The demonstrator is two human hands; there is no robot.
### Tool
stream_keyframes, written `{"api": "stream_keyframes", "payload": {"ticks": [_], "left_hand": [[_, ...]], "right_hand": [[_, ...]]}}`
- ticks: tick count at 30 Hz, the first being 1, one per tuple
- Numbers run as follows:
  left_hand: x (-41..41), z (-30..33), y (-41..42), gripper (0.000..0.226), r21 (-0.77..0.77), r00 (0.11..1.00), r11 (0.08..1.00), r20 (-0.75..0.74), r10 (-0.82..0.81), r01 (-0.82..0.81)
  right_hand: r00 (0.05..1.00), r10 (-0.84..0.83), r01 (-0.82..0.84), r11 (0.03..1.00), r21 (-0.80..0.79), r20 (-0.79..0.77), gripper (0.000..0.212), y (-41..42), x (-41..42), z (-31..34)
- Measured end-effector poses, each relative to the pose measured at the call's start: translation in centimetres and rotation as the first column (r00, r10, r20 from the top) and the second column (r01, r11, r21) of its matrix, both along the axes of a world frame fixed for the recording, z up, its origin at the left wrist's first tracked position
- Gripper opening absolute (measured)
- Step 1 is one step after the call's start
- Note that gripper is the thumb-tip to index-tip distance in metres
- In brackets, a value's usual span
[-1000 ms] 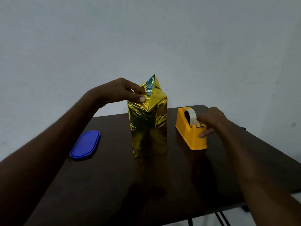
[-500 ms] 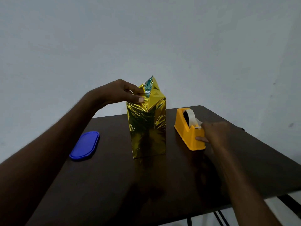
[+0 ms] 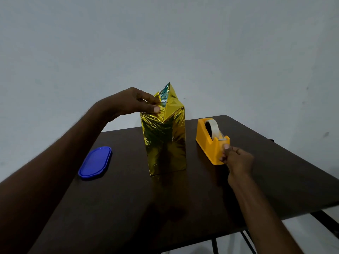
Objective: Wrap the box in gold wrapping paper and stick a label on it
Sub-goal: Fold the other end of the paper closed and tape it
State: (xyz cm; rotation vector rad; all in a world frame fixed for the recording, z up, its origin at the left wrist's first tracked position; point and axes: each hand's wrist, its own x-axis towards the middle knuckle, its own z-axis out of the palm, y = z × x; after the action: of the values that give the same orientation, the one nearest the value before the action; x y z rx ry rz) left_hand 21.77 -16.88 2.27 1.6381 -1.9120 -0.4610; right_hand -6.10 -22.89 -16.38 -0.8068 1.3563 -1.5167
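Both hands are busy: the left hand [image 3: 134, 102] pinches the gold wrapping paper [image 3: 166, 136] folds atop the box. The right hand [image 3: 235, 157] seemingly pinches tape at the tape dispenser [image 3: 211, 143]. Easing that left grip could let the folds spring open.

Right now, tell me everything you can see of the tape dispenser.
The tape dispenser is orange, plastic-looking, and sits upright on the dark table, right of the gold-wrapped box and apart from it. A roll of clear tape sits in it. The right hand pinches tape at its near end.
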Motion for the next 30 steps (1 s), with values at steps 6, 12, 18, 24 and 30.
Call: {"api": "stream_keyframes", "payload": {"ticks": [6, 12, 18, 24, 30], "left_hand": [[-0.2, -0.1, -0.1, 0.058, 0.001, 1.0, 1.0, 0.005, 0.004, -0.004], [-0.2, 0.0, 0.1, 0.059, 0.003, 1.0, 1.0, 0.007, 0.018, -0.018], [-0.2, -0.1, 0.2, 0.061, -0.008, 1.0, 1.0, 0.003, 0.014, -0.014], [-0.2, -0.2, 0.3, 0.043, -0.023, 1.0, 1.0, 0.006, 0.006, -0.006], [-0.5, 0.0, 0.4, 0.048, -0.032, 0.999, 0.999, 0.035, 0.018, -0.017]], "right_hand": [[0.991, -0.043, 0.038, 0.998, 0.043, 0.126, 0.013, 0.5, 1.0, 0.0], [0.978, 0.0, -0.035, 0.987, 0.16, 0.209, 0.028, 1.4, 1.3, 0.8], [0.98, 0.068, -0.062, 0.997, -0.039, 0.185, 0.012, 3.2, 0.8, 2.2], [0.931, 0.362, -0.349, 0.856, -0.382, -0.04, 0.011, 3.9, 1.0, 8.9], [0.779, 0.47, -0.624, 0.645, -0.44, -0.415, 0.008, 3.4, 2.9, 16.1]]}}
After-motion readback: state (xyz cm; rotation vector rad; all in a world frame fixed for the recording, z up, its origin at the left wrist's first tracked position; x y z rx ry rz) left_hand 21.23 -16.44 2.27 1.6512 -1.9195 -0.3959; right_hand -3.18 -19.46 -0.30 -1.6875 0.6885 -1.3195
